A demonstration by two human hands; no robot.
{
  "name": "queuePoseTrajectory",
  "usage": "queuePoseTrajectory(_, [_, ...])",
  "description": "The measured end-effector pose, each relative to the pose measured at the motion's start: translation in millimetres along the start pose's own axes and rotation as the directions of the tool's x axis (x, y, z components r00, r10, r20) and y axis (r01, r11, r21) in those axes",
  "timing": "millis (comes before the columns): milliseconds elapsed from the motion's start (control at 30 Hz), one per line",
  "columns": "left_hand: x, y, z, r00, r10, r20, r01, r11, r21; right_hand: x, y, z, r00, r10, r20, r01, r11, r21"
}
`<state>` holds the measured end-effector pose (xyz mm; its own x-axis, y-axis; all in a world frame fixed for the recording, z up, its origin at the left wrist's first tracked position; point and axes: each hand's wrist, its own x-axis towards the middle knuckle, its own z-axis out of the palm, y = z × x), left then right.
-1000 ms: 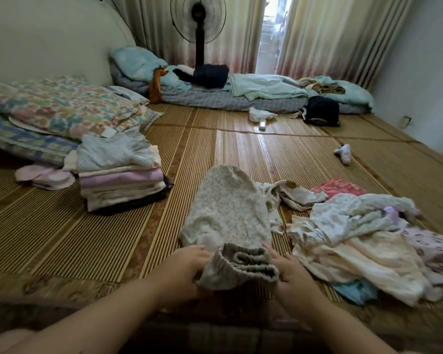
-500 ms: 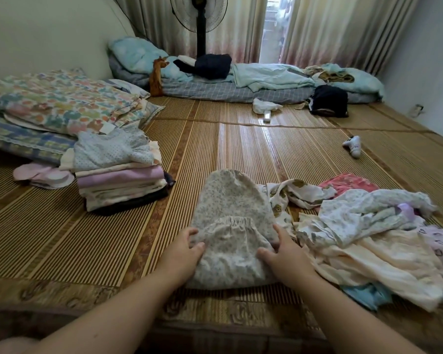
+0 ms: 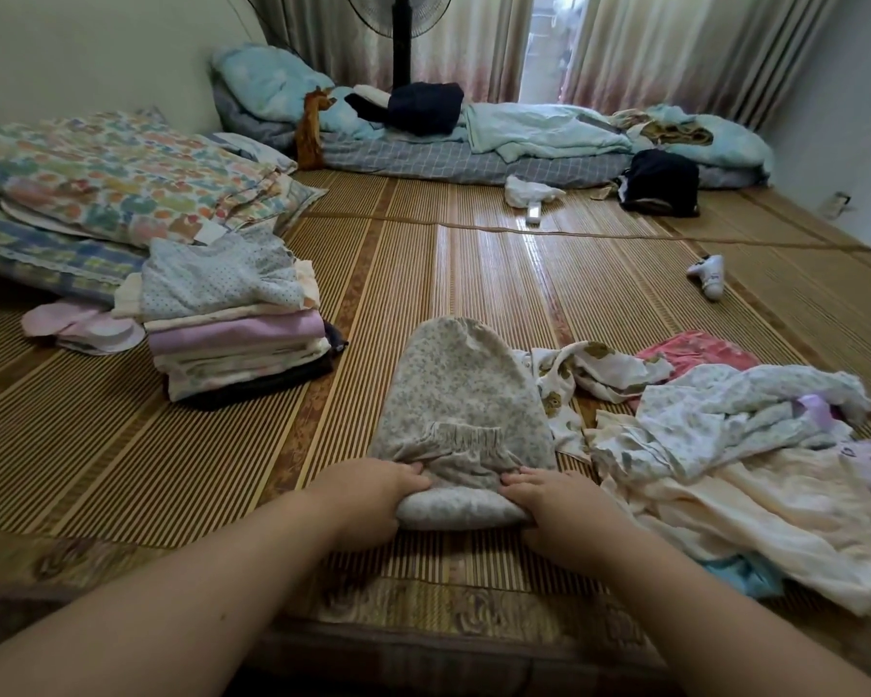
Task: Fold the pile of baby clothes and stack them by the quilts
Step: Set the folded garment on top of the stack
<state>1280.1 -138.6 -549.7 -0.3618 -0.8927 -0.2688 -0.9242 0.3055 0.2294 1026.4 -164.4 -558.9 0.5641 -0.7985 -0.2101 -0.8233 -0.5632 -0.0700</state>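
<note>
A small cream floral baby garment point(image 3: 461, 394) lies on the bamboo mat in front of me, its elastic waistband folded over onto its middle. My left hand point(image 3: 368, 500) grips the near folded edge on the left, and my right hand point(image 3: 556, 505) grips it on the right. To the right spreads the loose pile of unfolded baby clothes point(image 3: 735, 455). At the left a stack of folded clothes point(image 3: 237, 324) stands beside the floral quilts point(image 3: 117, 178).
A pink cloth item point(image 3: 84, 327) lies left of the stack. A small white sock point(image 3: 709, 276) lies on the mat at the right. Bedding point(image 3: 524, 138), a dark bag point(image 3: 662, 181) and a standing fan point(image 3: 403, 37) line the far wall by the curtains.
The waistband end went from lifted in both hands to folded forward onto the garment. Both hands then drew back to the near fold and took hold of it.
</note>
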Motion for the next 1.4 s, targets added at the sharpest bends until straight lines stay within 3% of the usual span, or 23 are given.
queuePoseTrajectory(100, [-14.9,-7.2,-8.9,0.997,-0.082,-0.009,0.075,0.950,-0.304,-7.8,-6.2,-13.2,0.993,0.060,-0.097,-0.044,0.987,0.156])
queuePoseTrajectory(267, [-54.3,-15.7,-28.9,1.000,0.014,-0.008,-0.016,0.824,-0.567,-36.3,-16.0,-41.2,0.993,0.069,-0.101,-0.012,0.878,0.479])
queuePoseTrajectory(400, [-66.8,-20.9,-39.1,0.998,-0.017,-0.055,-0.033,0.612,-0.790,-39.7,-18.5,-76.0,0.995,0.046,0.093,-0.096,0.754,0.650])
queuePoseTrajectory(500, [-44.0,-22.7,-42.8,0.990,-0.141,-0.023,0.056,0.532,-0.845,-12.4,-10.0,-95.3,0.990,0.086,0.109,-0.138,0.696,0.705])
queuePoseTrajectory(600, [-6.5,-24.1,-44.2,0.909,-0.415,-0.032,0.192,0.486,-0.853,30.9,4.9,-95.4,0.948,0.315,-0.036,-0.195,0.668,0.718])
queuePoseTrajectory(700, [23.5,-25.7,-35.0,0.850,-0.523,-0.062,0.318,0.604,-0.731,58.1,9.3,-73.7,0.891,0.442,-0.100,-0.272,0.698,0.663])
queuePoseTrajectory(800, [33.3,-17.2,-13.3,0.895,-0.445,-0.023,0.317,0.674,-0.667,60.6,0.5,-36.5,0.920,0.391,-0.039,-0.301,0.765,0.569])
queuePoseTrajectory(867, [34.9,-15.9,3.6,0.895,-0.447,-0.003,0.386,0.777,-0.498,57.3,-5.3,-13.7,0.936,0.350,0.048,-0.327,0.808,0.489])
queuePoseTrajectory(933, [36.1,-17.6,14.6,0.882,-0.471,-0.030,0.446,0.852,-0.275,54.8,-10.5,1.5,0.927,0.374,0.025,-0.350,0.840,0.414])
queuePoseTrajectory(1067, [42.2,-15.1,9.3,0.861,-0.506,-0.062,0.483,0.849,-0.215,53.5,-20.0,5.6,0.861,0.496,-0.116,-0.423,0.823,0.379])
queuePoseTrajectory(1200, [26.5,-16.4,-8.4,0.771,-0.637,-0.001,0.572,0.693,-0.438,41.3,-17.9,-1.2,0.780,0.619,-0.092,-0.483,0.689,0.540])
queuePoseTrajectory(1267, [13.8,-9.5,-7.6,0.798,-0.596,-0.093,0.513,0.751,-0.416,34.8,-21.1,-0.2,0.802,0.584,-0.126,-0.459,0.737,0.496])
queuePoseTrajectory(1333, [5.3,5.5,4.7,0.885,-0.430,-0.178,0.374,0.885,-0.278,31.3,-31.9,3.5,0.868,0.454,-0.202,-0.348,0.846,0.403])
queuePoseTrajectory(1400, [4.0,15.9,21.9,0.941,-0.300,-0.153,0.281,0.950,-0.136,31.9,-42.3,7.9,0.918,0.352,-0.182,-0.284,0.906,0.315])
